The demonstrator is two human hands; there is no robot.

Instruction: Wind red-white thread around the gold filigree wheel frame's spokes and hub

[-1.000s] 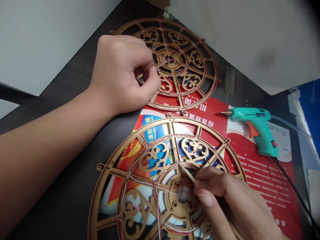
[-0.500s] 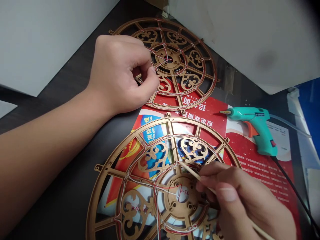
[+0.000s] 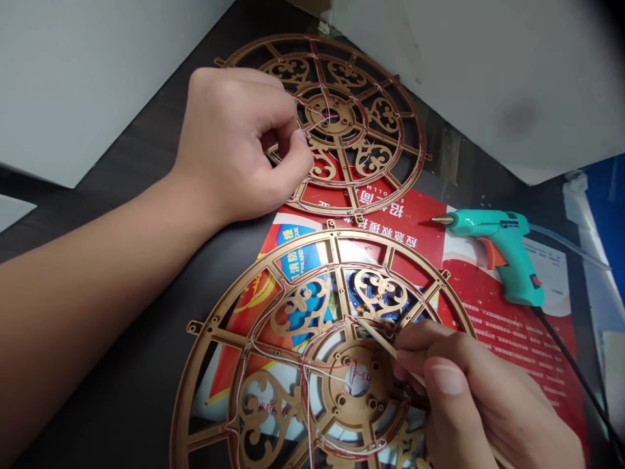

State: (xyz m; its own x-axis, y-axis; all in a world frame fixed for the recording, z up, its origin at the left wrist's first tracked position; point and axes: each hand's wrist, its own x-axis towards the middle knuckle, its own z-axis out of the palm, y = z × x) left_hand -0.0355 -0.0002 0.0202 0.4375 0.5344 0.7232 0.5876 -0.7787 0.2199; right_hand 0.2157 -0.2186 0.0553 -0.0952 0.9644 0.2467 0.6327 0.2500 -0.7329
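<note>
A round gold openwork frame (image 3: pixel 336 247) with red and white wires along its ribs lies in front. My right hand (image 3: pixel 469 391) pinches a thin pale wooden stick (image 3: pixel 385 343), whose tip meets the wires on the inner ring, above the hub. A second gold frame (image 3: pixel 413 127), wired the same way, lies behind it. My left hand (image 3: pixel 239 143) is over that frame's left part, fingers curled with thumb and forefinger together; what they hold, if anything, is hidden.
A teal glue gun (image 3: pixel 520 273) with an orange trigger lies at the right, its cable trailing down. A red printed sheet (image 3: pixel 512 339) is under the frames. White boxes (image 3: pixel 488 78) stand at the back right and left.
The stick's tip and my right hand have shifted slightly to the right. My left hand has hardly moved.
</note>
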